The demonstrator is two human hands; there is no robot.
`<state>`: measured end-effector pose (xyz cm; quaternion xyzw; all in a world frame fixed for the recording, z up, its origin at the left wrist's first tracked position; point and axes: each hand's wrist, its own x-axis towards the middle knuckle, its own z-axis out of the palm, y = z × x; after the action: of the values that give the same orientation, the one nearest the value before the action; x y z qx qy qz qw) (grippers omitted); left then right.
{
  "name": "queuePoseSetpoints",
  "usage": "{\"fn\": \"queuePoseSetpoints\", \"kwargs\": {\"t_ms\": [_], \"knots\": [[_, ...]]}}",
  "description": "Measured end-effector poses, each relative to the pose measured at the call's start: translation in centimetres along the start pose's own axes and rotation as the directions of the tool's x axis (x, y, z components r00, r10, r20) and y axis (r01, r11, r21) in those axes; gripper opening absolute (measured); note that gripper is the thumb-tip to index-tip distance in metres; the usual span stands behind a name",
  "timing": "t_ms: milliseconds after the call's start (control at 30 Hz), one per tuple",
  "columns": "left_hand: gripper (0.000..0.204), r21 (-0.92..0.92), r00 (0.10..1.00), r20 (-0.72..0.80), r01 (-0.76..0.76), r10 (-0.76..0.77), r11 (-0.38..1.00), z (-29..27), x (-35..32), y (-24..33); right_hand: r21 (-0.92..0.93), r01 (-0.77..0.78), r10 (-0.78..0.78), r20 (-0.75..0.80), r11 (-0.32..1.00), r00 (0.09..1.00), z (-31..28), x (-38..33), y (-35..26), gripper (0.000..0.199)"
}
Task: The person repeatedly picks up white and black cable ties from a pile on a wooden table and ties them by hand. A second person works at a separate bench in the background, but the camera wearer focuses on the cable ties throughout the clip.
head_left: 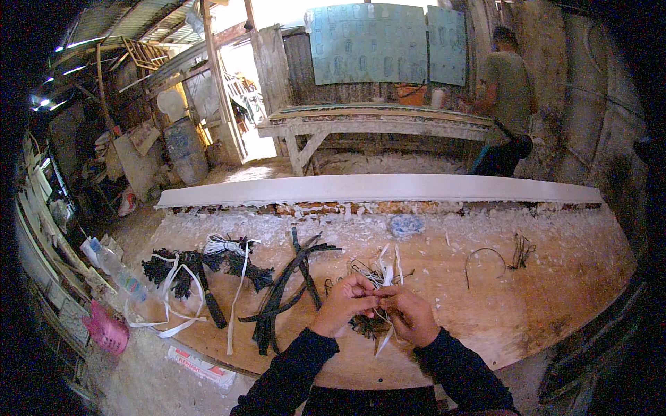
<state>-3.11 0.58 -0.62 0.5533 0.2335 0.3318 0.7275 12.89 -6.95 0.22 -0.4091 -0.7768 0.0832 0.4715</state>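
The left hand and the right hand are brought together over the near middle of a wooden workbench. Both are closed, fingertips pinched on a small bundle of white strips and dark fibres, which is held between them just above the board. White strip ends are seen rising above the hands and 1 end hangs below the right hand. A dark tuft of the same bundle lies under the hands, touching the board.

To the left of the hands, a set of long black straps is laid crossed on the bench. Further left, black fibre bunches tied with white strips are spread out, with a black-handled tool lying among them. A clear plastic bottle and a pink object are found at the left edge.

To the right, well apart from the hands, a bent wire and a small dark wire tuft rest on the board. A long white moulded strip runs along the far edge of the bench, with white crumbs scattered beside it. Beyond it, another person stands at a second bench.
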Motion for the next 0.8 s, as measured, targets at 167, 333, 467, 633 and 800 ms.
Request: {"fn": "queuePoseSetpoints", "kwargs": {"t_ms": [167, 333, 467, 633, 800], "knots": [[0.028, -0.022, 0.999, 0.034, 0.000, 0.001, 1.000, -0.3, 0.2, 0.0, 0.002, 0.006, -0.006, 0.033, 1.000, 0.999, 0.0, 0.3, -0.1, 0.022], [0.035, -0.004, 0.997, 0.082, 0.003, -0.002, 1.000, -0.3, 0.1, 0.4, 0.089, 0.003, -0.007, 0.035, 0.996, 0.999, -0.1, 0.4, -0.3, 0.019], [0.042, -0.177, 0.994, 0.103, 0.037, -0.019, 0.984, -0.2, 0.0, 0.4, 0.014, 0.015, -0.015, 0.005, 1.000, 1.000, -0.4, 0.5, -0.6, 0.019], [0.042, -0.275, 0.993, 0.115, 0.006, 0.027, 0.961, 0.2, 0.0, 0.3, -0.054, 0.048, -0.052, -0.077, 0.997, 0.996, -0.3, -0.2, -0.2, 0.027], [0.034, -0.180, 1.000, 0.024, -0.016, 0.020, 0.984, 0.7, -0.1, 0.6, -0.098, 0.047, -0.057, -0.100, 0.994, 0.993, -0.2, -0.1, 0.2, 0.024]]}}
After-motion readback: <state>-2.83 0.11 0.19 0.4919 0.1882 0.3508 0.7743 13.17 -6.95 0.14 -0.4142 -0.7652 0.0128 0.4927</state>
